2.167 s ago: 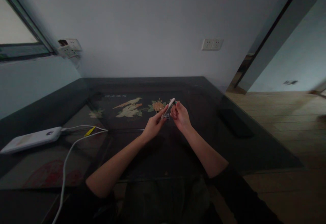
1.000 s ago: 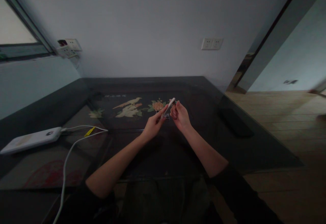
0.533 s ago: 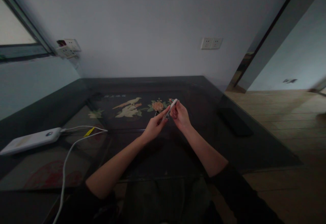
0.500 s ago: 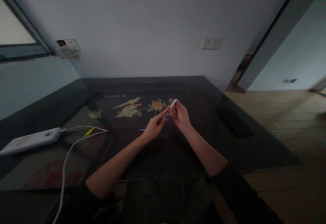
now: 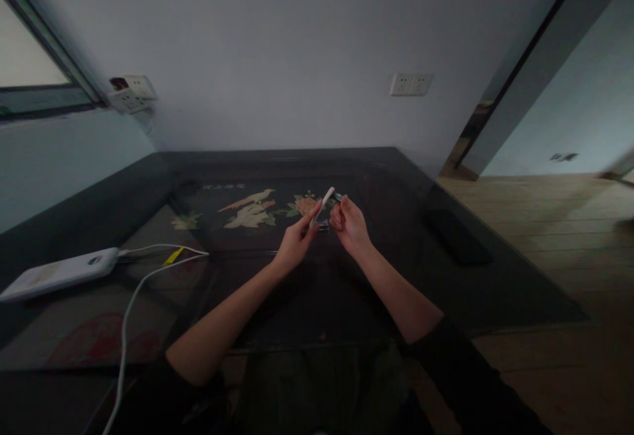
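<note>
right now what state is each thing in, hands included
left hand: shut on white pen
white pen: held tilted above the table, tip up
right hand: pinching a small green piece beside the pen's top
power bank: flat on table, white cable plugged in
wall sockets: nothing plugged in

Item count, head view: two hands, the left hand [image 5: 293,245] and the right hand [image 5: 349,225]. One white stick-shaped object [image 5: 324,201] sits between them, with one small green-tipped item [image 5: 337,196] at the right fingertips; its kind cannot be told. One dark surface [image 5: 376,171] carries one white power bank [image 5: 54,272], two white cables [image 5: 129,303] leading from it, one yellow tag [image 5: 174,255], and one flat dark object [image 5: 458,237] near the right edge. The walls carry two socket groups: one double socket plate [image 5: 411,84] and one corner socket cluster [image 5: 131,92]. One window [image 5: 24,59] is at the left.
</note>
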`<state>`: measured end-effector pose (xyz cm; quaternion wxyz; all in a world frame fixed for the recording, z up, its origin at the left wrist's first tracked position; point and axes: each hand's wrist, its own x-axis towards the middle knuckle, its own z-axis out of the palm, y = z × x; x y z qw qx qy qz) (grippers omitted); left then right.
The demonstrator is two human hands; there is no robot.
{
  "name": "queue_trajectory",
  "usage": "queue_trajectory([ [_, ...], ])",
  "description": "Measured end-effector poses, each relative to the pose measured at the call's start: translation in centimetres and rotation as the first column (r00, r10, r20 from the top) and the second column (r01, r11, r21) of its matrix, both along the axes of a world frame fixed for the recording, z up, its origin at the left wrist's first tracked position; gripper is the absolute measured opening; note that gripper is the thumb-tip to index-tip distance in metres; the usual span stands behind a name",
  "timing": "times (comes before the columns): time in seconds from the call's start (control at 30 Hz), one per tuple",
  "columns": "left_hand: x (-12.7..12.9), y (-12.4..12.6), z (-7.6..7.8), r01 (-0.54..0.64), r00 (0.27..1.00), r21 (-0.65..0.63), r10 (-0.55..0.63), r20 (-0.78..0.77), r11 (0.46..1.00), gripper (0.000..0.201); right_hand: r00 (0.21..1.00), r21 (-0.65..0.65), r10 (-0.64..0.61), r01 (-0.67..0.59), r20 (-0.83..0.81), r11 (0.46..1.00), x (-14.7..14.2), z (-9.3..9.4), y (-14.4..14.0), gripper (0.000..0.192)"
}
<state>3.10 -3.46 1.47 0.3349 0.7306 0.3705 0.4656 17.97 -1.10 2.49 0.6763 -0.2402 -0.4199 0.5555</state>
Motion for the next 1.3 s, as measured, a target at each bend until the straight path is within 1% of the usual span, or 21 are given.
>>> queue_trajectory([
  [0.17, 0.18, -0.25, -0.34, 0.058, 0.997, -0.018, -0.059, -0.041, 0.998, 0.056, 1.0, 0.01, 0.005, -0.005, -0.027, 1.0, -0.01, -0.21, 0.22, 0.039],
  [0.3, 0.17, -0.19, -0.53, 0.09, 0.994, -0.018, -0.091, -0.059, 0.996, 0.057, 0.999, -0.011, -0.005, 0.004, -0.048, 1.0, -0.04, -0.37, 0.39, 0.04],
  [0.47, 0.03, 0.06, -0.37, 0.05, 0.998, -0.023, -0.051, -0.022, 0.998, 0.056, 0.999, 0.001, 0.014, -0.014, -0.042, 1.0, -0.01, -0.4, 0.28, 0.039],
  [0.6, -0.07, 0.16, -0.13, -0.005, 1.0, -0.03, 0.005, -0.022, 1.0, 0.054, 1.0, -0.002, 0.017, -0.017, -0.017, 1.0, 0.01, -0.33, 0.2, 0.046],
  [0.67, -0.08, 0.18, -0.11, -0.017, 1.0, -0.021, 0.017, -0.023, 1.0, 0.054, 1.0, -0.009, 0.009, -0.009, 0.004, 1.0, 0.02, -0.3, 0.21, 0.046],
  [0.73, -0.05, 0.17, -0.19, -0.011, 1.0, -0.02, 0.01, -0.02, 1.0, 0.054, 1.0, -0.009, 0.002, -0.001, 0.008, 1.0, 0.03, -0.26, 0.21, 0.046],
  [0.9, 0.16, -0.03, -0.5, 0.071, 0.997, -0.018, -0.071, -0.018, 0.997, 0.057, 1.0, 0.007, 0.013, -0.013, -0.021, 1.0, 0.09, -0.26, 0.24, 0.042],
  [1.03, 0.23, -0.14, -0.54, 0.091, 0.995, 0.015, -0.09, -0.035, 0.996, 0.055, 1.0, -0.012, -0.016, 0.016, -0.016, 1.0, 0.03, -0.33, 0.27, 0.041],
  [1.17, 0.12, -0.07, -0.3, 0.063, 0.997, 0.01, -0.063, -0.036, 0.998, 0.055, 1.0, -0.023, -0.024, 0.025, 0.014, 0.999, -0.04, -0.2, 0.12, 0.043],
  [1.3, -0.13, 0.14, -0.1, 0.003, 0.999, -0.008, -0.004, -0.048, 1.0, 0.054, 1.0, -0.004, -0.007, 0.007, 0.006, 1.0, -0.08, 0.05, -0.11, 0.045],
])
